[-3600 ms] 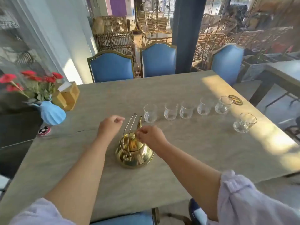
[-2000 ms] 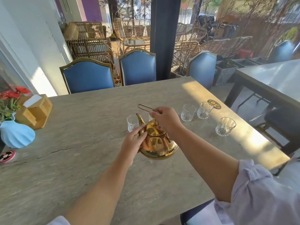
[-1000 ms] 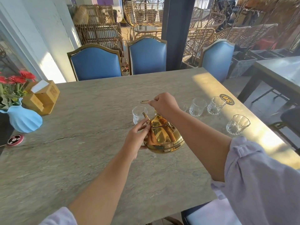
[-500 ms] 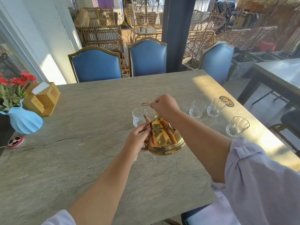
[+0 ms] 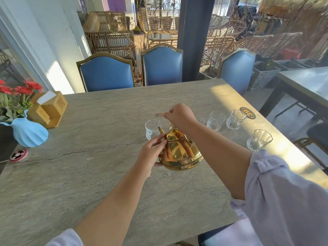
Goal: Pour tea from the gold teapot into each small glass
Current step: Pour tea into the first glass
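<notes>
The gold teapot (image 5: pixel 181 155) hangs above the stone table (image 5: pixel 99 166), lifted off it. My right hand (image 5: pixel 179 115) grips its wire handle from above. My left hand (image 5: pixel 150 153) holds the pot's left side, fingers touching the lid rim near the spout. The spout points toward the leftmost small glass (image 5: pixel 151 129), just beyond it. More small cut glasses stand to the right: one (image 5: pixel 215 120), another (image 5: pixel 235 119), and one nearer the table's right edge (image 5: pixel 259 140). My right arm hides the glasses between.
A blue vase (image 5: pixel 29 133) with red flowers, a wooden napkin box (image 5: pixel 49 109) and a round red coaster (image 5: pixel 18 155) stand at the left. A round numbered table marker (image 5: pixel 247 113) lies at the right edge. Blue chairs (image 5: pixel 106 72) line the far side.
My right hand took the handle and lifted the teapot off the table toward the row of glasses. My left hand came onto the pot's side. Over the last half second little has shifted.
</notes>
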`<state>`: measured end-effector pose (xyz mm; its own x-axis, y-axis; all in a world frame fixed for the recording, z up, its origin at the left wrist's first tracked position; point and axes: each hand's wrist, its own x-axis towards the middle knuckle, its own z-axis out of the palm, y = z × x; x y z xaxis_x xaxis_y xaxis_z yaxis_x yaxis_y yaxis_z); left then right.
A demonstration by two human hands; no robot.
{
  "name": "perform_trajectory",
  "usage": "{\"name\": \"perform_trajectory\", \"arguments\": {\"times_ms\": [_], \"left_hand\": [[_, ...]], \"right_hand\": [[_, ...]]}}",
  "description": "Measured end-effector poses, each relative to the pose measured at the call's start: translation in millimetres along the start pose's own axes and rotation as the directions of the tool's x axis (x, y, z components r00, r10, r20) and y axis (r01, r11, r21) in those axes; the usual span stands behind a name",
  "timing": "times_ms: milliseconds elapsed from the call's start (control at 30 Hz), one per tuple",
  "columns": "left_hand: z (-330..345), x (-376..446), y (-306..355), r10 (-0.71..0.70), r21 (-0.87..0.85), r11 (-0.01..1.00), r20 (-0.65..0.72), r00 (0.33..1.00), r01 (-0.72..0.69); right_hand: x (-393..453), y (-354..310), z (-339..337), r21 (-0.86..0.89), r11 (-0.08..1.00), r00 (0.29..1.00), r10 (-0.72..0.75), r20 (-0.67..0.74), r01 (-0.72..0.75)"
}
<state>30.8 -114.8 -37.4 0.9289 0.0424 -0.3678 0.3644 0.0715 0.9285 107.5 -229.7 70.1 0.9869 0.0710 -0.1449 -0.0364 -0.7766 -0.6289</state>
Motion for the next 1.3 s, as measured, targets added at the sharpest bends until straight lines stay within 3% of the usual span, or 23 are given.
{"name": "perform_trajectory", "arguments": {"times_ms": [1300], "left_hand": [[0.4,-4.9,7.9,0.002,-0.022,1.000,0.013,1.000,-0.002]], "right_hand": [[7.9,-9.3,0.0,-0.080,0.997,1.000,-0.011,0.007,0.012]]}}
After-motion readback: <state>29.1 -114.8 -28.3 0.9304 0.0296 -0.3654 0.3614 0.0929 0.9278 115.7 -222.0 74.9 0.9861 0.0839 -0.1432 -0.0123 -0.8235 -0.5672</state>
